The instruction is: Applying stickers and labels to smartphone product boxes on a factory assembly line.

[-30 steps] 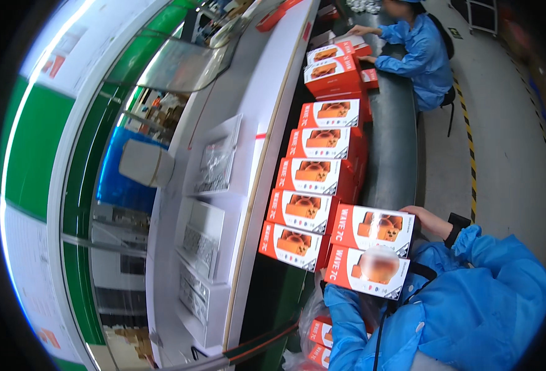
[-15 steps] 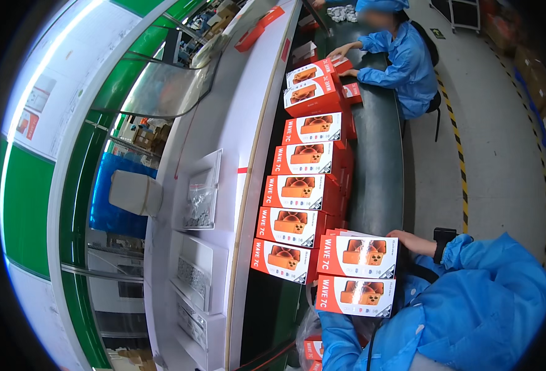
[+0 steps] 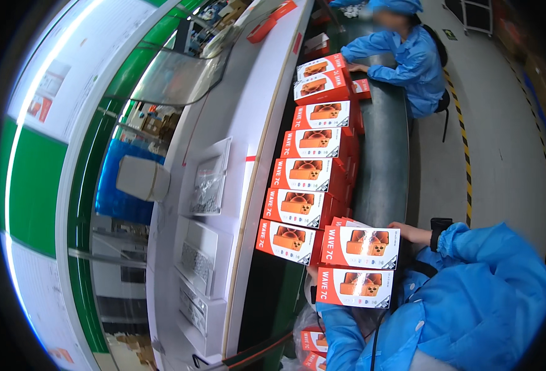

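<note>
Two stacked groups of red-and-white phone boxes are in front of me, a far one (image 3: 360, 247) and a near one (image 3: 354, 288). My right hand (image 3: 411, 232) is closed round the far right corner of the far group, with its fingertips partly hidden behind the boxes. At the left side of the near group, only a small part of my left hand (image 3: 312, 272) shows. The boxes cover the rest of it, and its grip cannot be seen. Directly left of the held boxes, the nearest box (image 3: 289, 240) of a long row almost touches them.
The row of stacked phone boxes (image 3: 310, 143) runs along the dark green bench (image 3: 381, 167). Beyond it a co-worker in blue (image 3: 402, 62) has both arms on the bench. A white ledge (image 3: 239, 123) with trays (image 3: 195, 256) lies left. Bagged boxes (image 3: 314, 343) sit low.
The view has shifted slightly, so the row sits a little right and higher. My hands stay at the same boxes. The co-worker's arms have moved closer to the far boxes.
</note>
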The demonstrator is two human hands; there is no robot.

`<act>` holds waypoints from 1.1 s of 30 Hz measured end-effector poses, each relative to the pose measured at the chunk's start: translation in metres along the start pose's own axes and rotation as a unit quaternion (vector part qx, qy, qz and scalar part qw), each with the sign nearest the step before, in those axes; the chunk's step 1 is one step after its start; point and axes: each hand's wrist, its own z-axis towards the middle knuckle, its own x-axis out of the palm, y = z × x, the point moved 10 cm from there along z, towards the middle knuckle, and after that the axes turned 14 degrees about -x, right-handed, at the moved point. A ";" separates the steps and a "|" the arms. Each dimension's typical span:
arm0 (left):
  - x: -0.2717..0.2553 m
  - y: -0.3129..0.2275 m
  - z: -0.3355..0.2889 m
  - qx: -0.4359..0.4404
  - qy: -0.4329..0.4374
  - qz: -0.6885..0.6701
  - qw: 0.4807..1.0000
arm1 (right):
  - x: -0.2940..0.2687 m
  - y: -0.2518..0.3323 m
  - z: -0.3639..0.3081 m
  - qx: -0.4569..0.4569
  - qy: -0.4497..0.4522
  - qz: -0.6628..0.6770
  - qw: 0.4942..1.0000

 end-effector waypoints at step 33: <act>-0.007 0.036 -0.246 0.015 -0.019 0.048 0.999 | 0.224 -0.110 0.013 0.232 0.305 0.381 0.841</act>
